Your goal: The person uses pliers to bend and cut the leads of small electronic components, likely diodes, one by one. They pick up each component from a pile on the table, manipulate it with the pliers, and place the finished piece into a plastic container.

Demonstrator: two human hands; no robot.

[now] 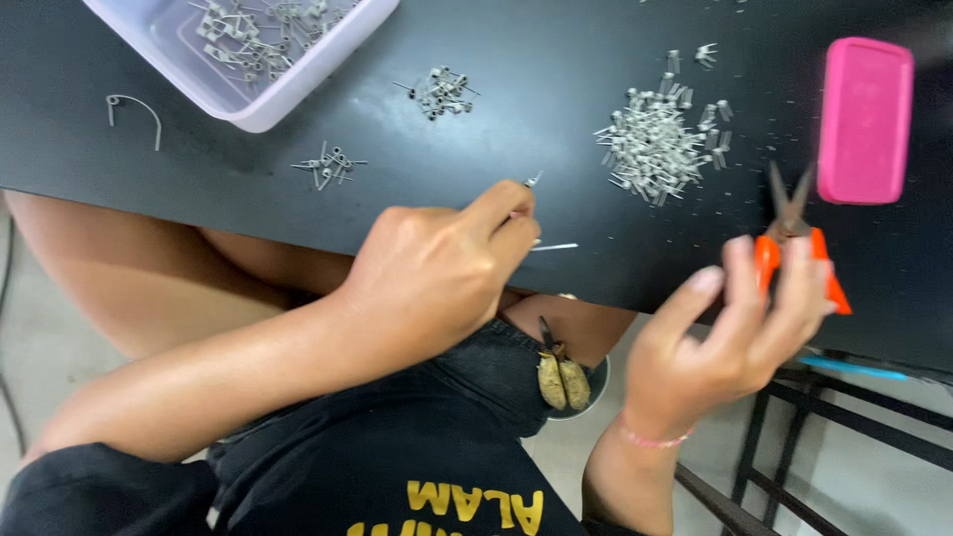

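Left hand [437, 278] pinches a small metal wire part [536, 213] between thumb and forefinger, fingers closed tight on it, held just over the near edge of the black surface [516, 119] so its thin lead sticks out free toward the right. Right hand [735, 328] grips orange-handled snips [794, 243], fingers wrapped round the handles; the blades stand slightly parted, tips pointing away, well apart from the part. Snips sit up off the surface, likely ready for trimming.

Loose grey pile of similar parts [660, 144] lies between both hands' reach, farther back. Two smaller clusters [442, 92] [330, 164] lie left of it. White tray [248, 60] at the far left corner holds more of them, probably sorted stock. Bent wire hook [134, 107] lies alone at left. Pink rectangular block [866, 119] rests at right, just behind the snips. A small round cup [571, 382] with two brownish tool handles sits below the surface edge, by the lap.
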